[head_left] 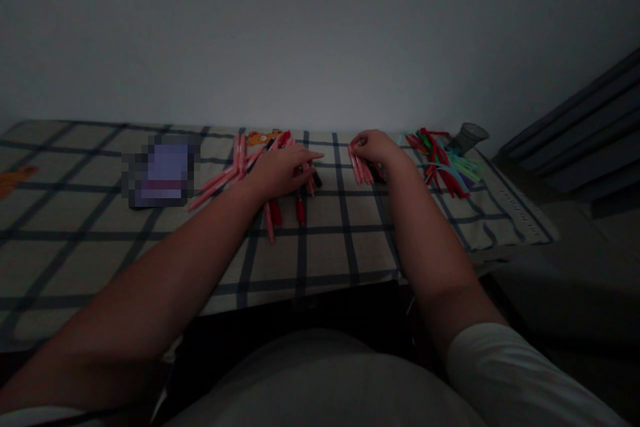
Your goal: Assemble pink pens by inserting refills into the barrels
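My left hand (285, 169) lies over a loose pile of pink, red and black pens (215, 185), fingers stretched out and spread. The pens point in several directions, and part of the pile is hidden under the palm. To the right, my right hand (376, 145) has its fingers bent round the upper end of a row of pink pens (360, 170), which lie side by side on the cloth. Some darker pens beside them are partly covered by this hand. The dim light hides fine detail.
A checked tablecloth (320, 250) covers the table against a plain wall. Right of my right hand lie red, green and blue strips (447, 170) near a dark see-through cup (469, 137). On the left is a blurred-out phone-like object (165, 173). Dark folds hang far right.
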A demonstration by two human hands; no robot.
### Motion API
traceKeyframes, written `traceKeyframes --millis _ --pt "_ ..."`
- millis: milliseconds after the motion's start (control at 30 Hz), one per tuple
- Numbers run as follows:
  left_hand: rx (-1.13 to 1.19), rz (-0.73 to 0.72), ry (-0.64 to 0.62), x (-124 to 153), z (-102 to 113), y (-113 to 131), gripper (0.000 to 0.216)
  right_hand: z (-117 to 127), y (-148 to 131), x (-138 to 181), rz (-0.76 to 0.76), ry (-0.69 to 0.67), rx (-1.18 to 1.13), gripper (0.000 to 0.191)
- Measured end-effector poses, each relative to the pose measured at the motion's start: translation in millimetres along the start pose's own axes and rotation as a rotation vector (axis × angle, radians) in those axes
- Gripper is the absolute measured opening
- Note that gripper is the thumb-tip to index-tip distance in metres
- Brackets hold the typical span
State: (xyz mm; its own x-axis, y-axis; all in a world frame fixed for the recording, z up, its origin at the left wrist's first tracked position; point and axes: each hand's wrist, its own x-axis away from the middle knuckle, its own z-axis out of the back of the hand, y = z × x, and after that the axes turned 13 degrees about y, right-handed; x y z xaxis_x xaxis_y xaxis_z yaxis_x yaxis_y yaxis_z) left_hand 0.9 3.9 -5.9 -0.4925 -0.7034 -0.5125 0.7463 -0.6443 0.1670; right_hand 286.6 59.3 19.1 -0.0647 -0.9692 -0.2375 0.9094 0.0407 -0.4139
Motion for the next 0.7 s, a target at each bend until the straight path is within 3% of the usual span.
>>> traceKeyframes --millis 367,700 --pt "-0.047 0.076 0.013 -0.1 -0.5 1.1 0.05 -0.9 0.0 -2.2 0.051 -0.013 0.034 0.041" --pt "-0.036 0.155 0.051 -1.4 2.4 3.7 0.054 2.5 -3.1 -0.1 0.041 -0.049 0.053 0.038"
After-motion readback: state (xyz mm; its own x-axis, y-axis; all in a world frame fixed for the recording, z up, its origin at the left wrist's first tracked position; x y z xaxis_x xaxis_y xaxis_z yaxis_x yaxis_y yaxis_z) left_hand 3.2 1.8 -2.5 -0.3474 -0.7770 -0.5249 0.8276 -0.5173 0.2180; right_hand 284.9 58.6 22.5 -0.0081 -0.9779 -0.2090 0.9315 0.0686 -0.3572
